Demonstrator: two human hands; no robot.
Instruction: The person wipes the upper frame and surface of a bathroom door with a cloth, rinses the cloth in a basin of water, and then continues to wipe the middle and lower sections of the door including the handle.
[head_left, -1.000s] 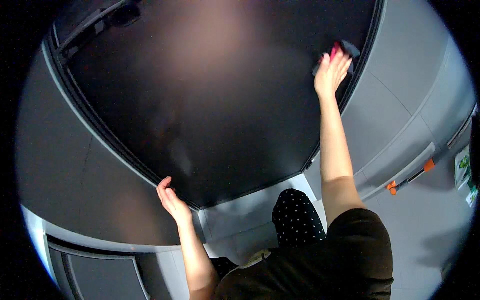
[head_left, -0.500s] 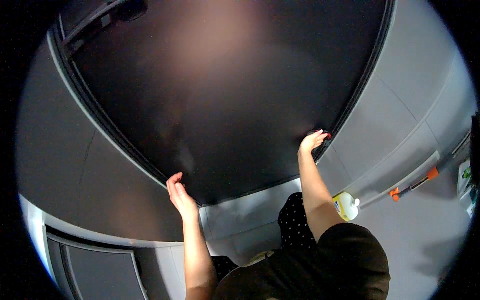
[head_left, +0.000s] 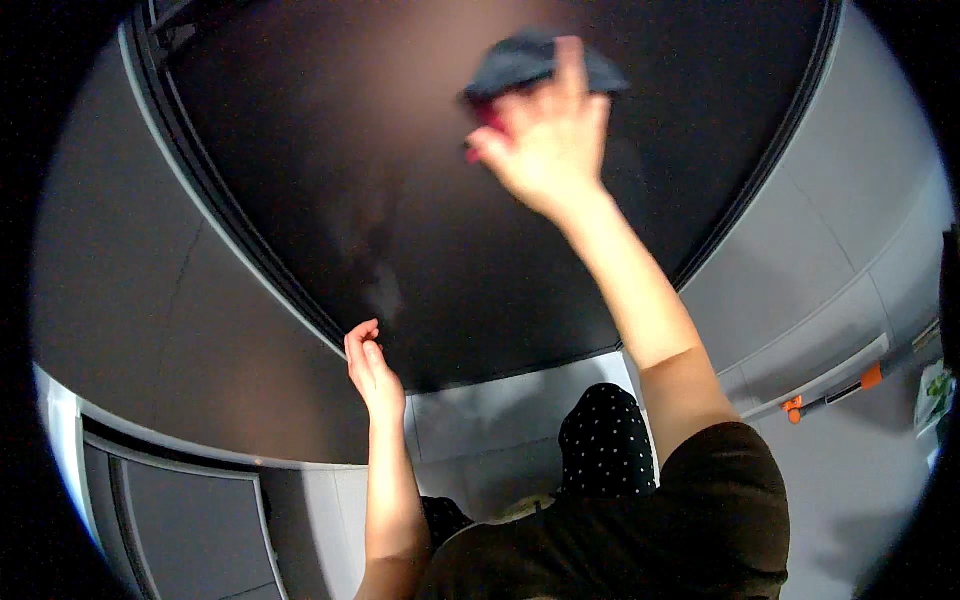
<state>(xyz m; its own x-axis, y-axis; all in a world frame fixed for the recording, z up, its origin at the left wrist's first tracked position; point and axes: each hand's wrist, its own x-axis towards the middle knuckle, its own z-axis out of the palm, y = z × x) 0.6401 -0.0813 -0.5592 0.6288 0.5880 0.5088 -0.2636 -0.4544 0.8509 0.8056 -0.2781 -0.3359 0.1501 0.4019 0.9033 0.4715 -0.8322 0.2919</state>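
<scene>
A large dark door (head_left: 480,270) with a frame fills the middle of the view. My right hand (head_left: 550,135) is pressed against its upper part, over a dark blue-grey cloth (head_left: 525,62). Some red shows beneath the fingers; motion blurs both hand and cloth. Lower down, my left hand (head_left: 373,370) is beside the door's left edge, fingers loosely apart with nothing in them. Whether its fingertips touch the frame I cannot tell.
Grey tiled walls (head_left: 810,200) flank the door. At the right, an orange clamp-like fitting (head_left: 793,409) sits on a bar near a plastic bag (head_left: 935,395). Another dark panelled door (head_left: 195,530) stands at the lower left.
My right hand has swept from the door's lower right edge up and left to its upper middle, bringing the cloth along. The left hand stays nearly in place. A yellow-labelled white bottle is now out of sight.
</scene>
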